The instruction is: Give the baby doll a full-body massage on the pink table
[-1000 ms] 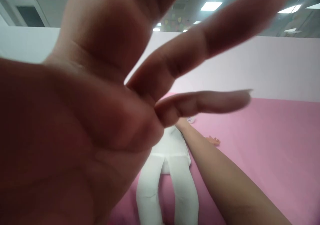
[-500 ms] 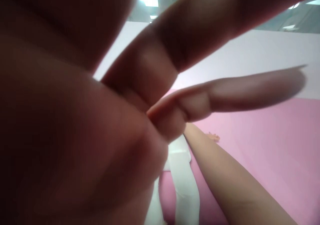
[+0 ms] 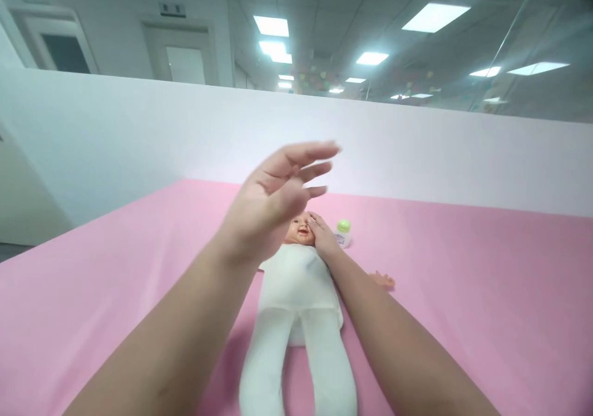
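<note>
A baby doll (image 3: 299,305) in a white suit lies on its back on the pink surface (image 3: 463,292), head away from me. My left hand (image 3: 273,203) hovers in the air above the doll's head, palm up and fingers stretched out, holding nothing. My right hand (image 3: 322,236) rests against the doll's face at its right cheek, fingers laid flat on it. The doll's bare arm (image 3: 382,279) sticks out past my right forearm.
A small bottle with a green cap (image 3: 343,232) stands just beyond the doll's head, right of my right hand. A white partition wall (image 3: 139,138) runs along the far edge of the pink surface. Ceiling lights and doors show above it.
My left hand, which was right up against the camera and covering most of the view, has dropped away toward the doll's head. The right hand stays at the doll's face.
</note>
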`<action>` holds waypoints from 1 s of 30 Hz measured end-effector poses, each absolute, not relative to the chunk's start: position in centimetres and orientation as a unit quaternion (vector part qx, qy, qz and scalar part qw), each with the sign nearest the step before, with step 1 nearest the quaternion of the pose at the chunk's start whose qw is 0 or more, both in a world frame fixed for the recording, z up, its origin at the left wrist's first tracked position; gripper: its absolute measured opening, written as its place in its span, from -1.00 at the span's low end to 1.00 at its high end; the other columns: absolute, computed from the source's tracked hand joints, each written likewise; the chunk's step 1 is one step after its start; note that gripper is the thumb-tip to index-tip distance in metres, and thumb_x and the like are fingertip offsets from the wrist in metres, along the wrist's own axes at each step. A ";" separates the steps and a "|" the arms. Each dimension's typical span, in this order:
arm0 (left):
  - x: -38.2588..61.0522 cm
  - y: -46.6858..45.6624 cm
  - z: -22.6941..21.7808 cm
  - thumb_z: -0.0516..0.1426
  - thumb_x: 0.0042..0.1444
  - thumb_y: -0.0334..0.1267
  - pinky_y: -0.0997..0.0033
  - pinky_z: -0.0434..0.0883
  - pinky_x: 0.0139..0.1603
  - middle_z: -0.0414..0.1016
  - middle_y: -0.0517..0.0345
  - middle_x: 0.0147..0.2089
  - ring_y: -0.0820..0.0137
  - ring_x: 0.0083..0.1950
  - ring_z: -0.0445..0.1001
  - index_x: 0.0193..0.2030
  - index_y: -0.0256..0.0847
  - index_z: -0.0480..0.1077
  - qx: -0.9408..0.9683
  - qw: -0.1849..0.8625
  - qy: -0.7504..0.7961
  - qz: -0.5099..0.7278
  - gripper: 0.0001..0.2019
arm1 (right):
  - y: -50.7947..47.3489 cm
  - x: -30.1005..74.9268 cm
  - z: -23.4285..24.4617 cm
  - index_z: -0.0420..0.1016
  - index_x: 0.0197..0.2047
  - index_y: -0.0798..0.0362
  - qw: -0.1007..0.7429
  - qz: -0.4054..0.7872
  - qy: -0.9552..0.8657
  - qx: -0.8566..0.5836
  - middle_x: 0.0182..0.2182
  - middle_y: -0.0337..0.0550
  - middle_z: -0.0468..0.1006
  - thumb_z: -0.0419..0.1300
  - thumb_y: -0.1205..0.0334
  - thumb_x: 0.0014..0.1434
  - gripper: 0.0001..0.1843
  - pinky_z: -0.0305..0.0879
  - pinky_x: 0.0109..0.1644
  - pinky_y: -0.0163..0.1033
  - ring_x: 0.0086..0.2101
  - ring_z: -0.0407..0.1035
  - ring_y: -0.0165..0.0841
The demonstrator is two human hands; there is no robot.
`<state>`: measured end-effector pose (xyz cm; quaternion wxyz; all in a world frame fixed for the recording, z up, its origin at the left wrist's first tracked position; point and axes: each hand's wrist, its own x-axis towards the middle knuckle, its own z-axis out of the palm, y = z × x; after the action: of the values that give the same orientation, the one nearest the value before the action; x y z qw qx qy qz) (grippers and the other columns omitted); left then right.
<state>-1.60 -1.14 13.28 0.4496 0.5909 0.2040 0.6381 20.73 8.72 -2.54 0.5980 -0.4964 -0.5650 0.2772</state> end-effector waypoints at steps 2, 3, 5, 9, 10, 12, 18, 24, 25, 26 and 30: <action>1.9 2.5 11.6 0.31 0.22 -0.04 -0.02 0.46 0.26 0.60 0.06 0.05 -0.04 0.29 0.48 0.10 -0.19 0.57 0.624 0.441 0.194 0.615 -0.61 | 8.8 20.7 -2.7 0.54 0.13 -0.11 0.592 0.286 -0.566 -0.497 0.05 -0.18 0.62 0.21 -0.25 0.25 -0.47 0.32 0.27 0.01 0.12 0.43 -0.10; 3.1 4.4 10.0 0.35 0.17 -0.06 -0.03 0.41 0.30 0.61 0.01 0.02 -0.03 0.25 0.50 0.04 -0.23 0.60 0.627 0.416 0.233 0.616 -0.63 | 8.8 20.6 -2.8 0.53 0.11 -0.11 0.589 0.290 -0.566 -0.498 0.03 -0.20 0.62 0.21 -0.25 0.24 -0.48 0.33 0.26 0.02 0.10 0.43 -0.10; 4.6 7.6 6.1 0.36 0.15 -0.10 -0.02 0.29 0.40 0.56 -0.05 0.16 -0.02 0.29 0.44 0.04 -0.19 0.62 0.618 0.373 0.321 0.613 -0.65 | 8.8 20.6 -2.8 0.53 0.09 -0.12 0.586 0.296 -0.566 -0.499 -0.01 -0.21 0.63 0.20 -0.23 0.23 -0.51 0.35 0.22 0.01 0.05 0.45 -0.12; 4.9 10.6 -0.3 0.33 0.14 -0.17 0.04 0.22 0.44 0.51 -0.11 0.25 0.01 0.32 0.41 0.13 -0.15 0.59 0.600 0.396 0.378 0.584 -0.60 | 8.9 20.7 -2.3 0.53 0.00 -0.13 0.577 0.292 -0.569 -0.508 -0.07 -0.25 0.63 0.17 -0.13 0.24 -0.63 0.40 0.10 -0.07 -0.04 0.48 -0.17; 4.8 10.8 -1.2 0.33 0.11 -0.20 0.07 0.22 0.44 0.51 -0.10 0.26 0.01 0.34 0.39 0.13 -0.14 0.59 0.587 0.414 0.373 0.587 -0.59 | 8.9 20.7 -2.1 0.54 -0.04 -0.12 0.574 0.286 -0.569 -0.515 -0.10 -0.26 0.63 0.17 -0.10 0.24 -0.66 0.39 0.07 -0.07 -0.07 0.48 -0.18; 4.8 11.1 -2.2 0.35 0.06 -0.24 0.11 0.24 0.42 0.53 -0.07 0.24 0.01 0.35 0.38 0.11 -0.12 0.59 0.550 0.462 0.358 0.597 -0.58 | 9.1 20.8 -1.8 0.54 -0.13 -0.11 0.569 0.269 -0.566 -0.532 -0.19 -0.27 0.62 0.18 -0.06 0.22 -0.73 0.37 0.03 -0.08 -0.13 0.47 -0.19; 4.6 11.5 -2.6 0.32 0.09 -0.14 0.08 0.40 0.29 0.60 -0.05 0.13 0.05 0.20 0.52 0.11 -0.13 0.57 0.507 0.527 0.349 0.585 -0.58 | 9.2 20.5 -1.5 0.55 -0.21 -0.11 0.568 0.260 -0.559 -0.546 -0.24 -0.28 0.61 0.21 -0.03 0.17 -0.77 0.36 -0.02 -0.09 -0.17 0.46 -0.20; 4.1 11.0 -2.9 0.31 0.10 -0.07 0.09 0.48 0.21 0.58 -0.03 0.12 0.14 0.10 0.57 0.20 -0.12 0.49 0.502 0.542 0.345 0.579 -0.48 | 8.5 19.4 -1.9 0.56 0.03 -0.13 0.587 0.274 -0.561 -0.516 -0.03 -0.24 0.62 0.27 -0.10 0.18 -0.60 0.36 0.14 -0.04 -0.01 0.47 -0.16; 4.0 10.9 -3.0 0.31 0.10 -0.06 0.11 0.48 0.21 0.58 -0.03 0.14 0.15 0.11 0.56 0.22 -0.12 0.48 0.501 0.543 0.342 0.581 -0.47 | 8.4 19.3 -2.0 0.55 0.06 -0.13 0.590 0.275 -0.563 -0.509 0.00 -0.23 0.61 0.28 -0.10 0.18 -0.58 0.34 0.18 -0.03 0.02 0.46 -0.16; 3.9 10.8 -3.2 0.31 0.11 -0.06 0.12 0.47 0.22 0.57 -0.03 0.16 0.15 0.13 0.55 0.23 -0.11 0.48 0.500 0.543 0.339 0.583 -0.46 | 8.3 19.2 -2.1 0.54 0.08 -0.14 0.594 0.278 -0.565 -0.502 0.03 -0.23 0.60 0.29 -0.09 0.18 -0.56 0.33 0.21 -0.02 0.04 0.45 -0.16; 3.8 10.8 -3.6 0.32 0.11 -0.05 0.13 0.45 0.25 0.56 -0.04 0.19 0.15 0.18 0.54 0.24 -0.11 0.48 0.490 0.538 0.337 0.598 -0.45 | 8.2 18.9 -2.3 0.53 0.15 -0.13 0.602 0.315 -0.561 -0.473 0.14 -0.20 0.56 0.25 -0.06 0.23 -0.54 0.31 0.29 -0.02 0.14 0.42 -0.17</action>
<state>3.82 10.83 -3.64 0.5380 0.4897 0.3371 0.5976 18.91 8.19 -2.34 0.6019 -0.4730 -0.5612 0.3147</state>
